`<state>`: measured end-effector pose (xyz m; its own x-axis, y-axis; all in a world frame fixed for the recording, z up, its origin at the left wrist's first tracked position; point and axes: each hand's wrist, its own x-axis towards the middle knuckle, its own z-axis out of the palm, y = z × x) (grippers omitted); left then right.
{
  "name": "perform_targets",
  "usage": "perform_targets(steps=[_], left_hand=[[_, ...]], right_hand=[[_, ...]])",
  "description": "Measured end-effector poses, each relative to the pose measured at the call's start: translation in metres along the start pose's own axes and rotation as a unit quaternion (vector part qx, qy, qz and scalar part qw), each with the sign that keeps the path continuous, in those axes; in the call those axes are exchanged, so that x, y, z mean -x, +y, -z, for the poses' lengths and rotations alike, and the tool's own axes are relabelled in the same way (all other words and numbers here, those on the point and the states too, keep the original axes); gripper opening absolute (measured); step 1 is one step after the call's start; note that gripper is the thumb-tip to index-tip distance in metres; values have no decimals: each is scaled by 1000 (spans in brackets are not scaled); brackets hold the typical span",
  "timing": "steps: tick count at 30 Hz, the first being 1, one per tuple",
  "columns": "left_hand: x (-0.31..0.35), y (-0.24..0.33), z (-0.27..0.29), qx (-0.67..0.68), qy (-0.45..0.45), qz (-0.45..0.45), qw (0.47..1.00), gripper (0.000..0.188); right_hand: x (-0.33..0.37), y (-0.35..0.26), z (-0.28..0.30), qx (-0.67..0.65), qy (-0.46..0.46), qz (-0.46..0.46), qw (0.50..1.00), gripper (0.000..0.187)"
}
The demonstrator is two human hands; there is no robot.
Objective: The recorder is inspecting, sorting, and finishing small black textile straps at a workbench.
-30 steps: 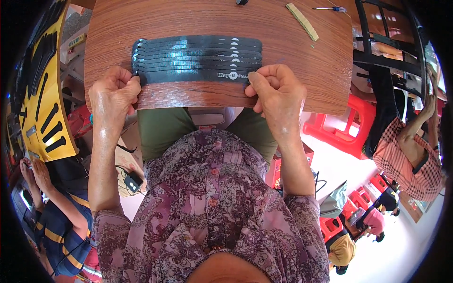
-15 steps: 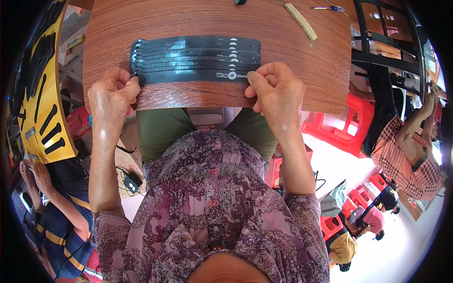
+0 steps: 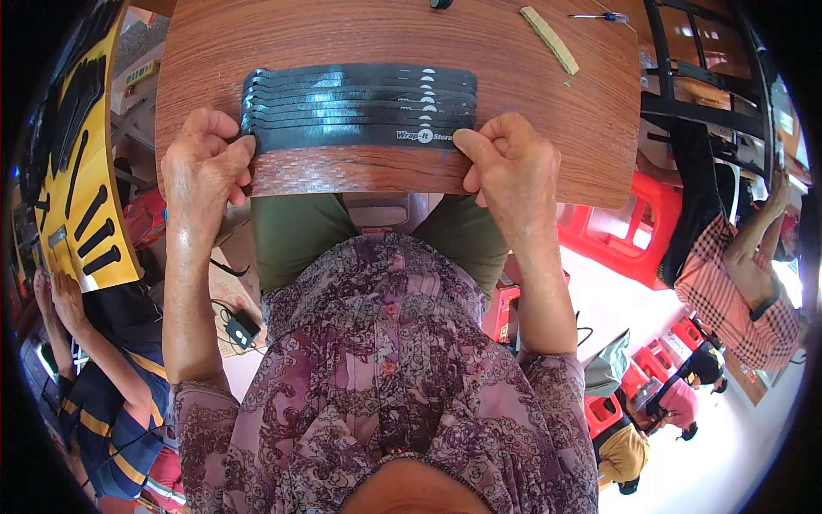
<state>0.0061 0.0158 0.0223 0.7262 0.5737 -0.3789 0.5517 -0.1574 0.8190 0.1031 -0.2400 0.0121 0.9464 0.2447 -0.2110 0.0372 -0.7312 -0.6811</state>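
Observation:
Several flat black straps [image 3: 334, 92] with white print lie on the wooden table, overlapping in even steps so that only an edge of each shows. The nearest one, a black strap [image 3: 330, 137], lies on top along the near side. My left hand [image 3: 201, 158] pinches its left end between thumb and bent fingers. At its right end, the thumb of my right hand [image 3: 516, 163] presses on the corner, the other fingers curled beside it. Both fingertip grips partly hide the strap's ends.
The wooden table [image 3: 565, 128] holds a yellowish strip [image 3: 550, 40] and a screwdriver [image 3: 599, 16] at the far right. Left stands a yellow board [image 3: 111, 244] with black straps, a co-worker's hands [image 3: 64, 300] near it. A red stool [image 3: 629, 227] is at right, beside black racking [image 3: 706, 81].
Both hands and the straps keep nearly the same place on the table; the whole view has shifted slightly. The co-worker's hands at left have moved a little.

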Motion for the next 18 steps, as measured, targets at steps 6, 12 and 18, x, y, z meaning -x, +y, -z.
perform_targets(steps=[6, 12, 18], left_hand=[[-1, 3, 4, -27, -29, 21, 999, 12], [-4, 1, 5, -19, -43, 10, 999, 12], [-5, -3, 6, -32, -48, 2, 998, 11]], right_hand=[[-5, -10, 11, -70, -75, -63, 993, 20], [-7, -12, 18, -101, -102, -99, 985, 15], [-4, -6, 22, -169, -93, -108, 975, 14]])
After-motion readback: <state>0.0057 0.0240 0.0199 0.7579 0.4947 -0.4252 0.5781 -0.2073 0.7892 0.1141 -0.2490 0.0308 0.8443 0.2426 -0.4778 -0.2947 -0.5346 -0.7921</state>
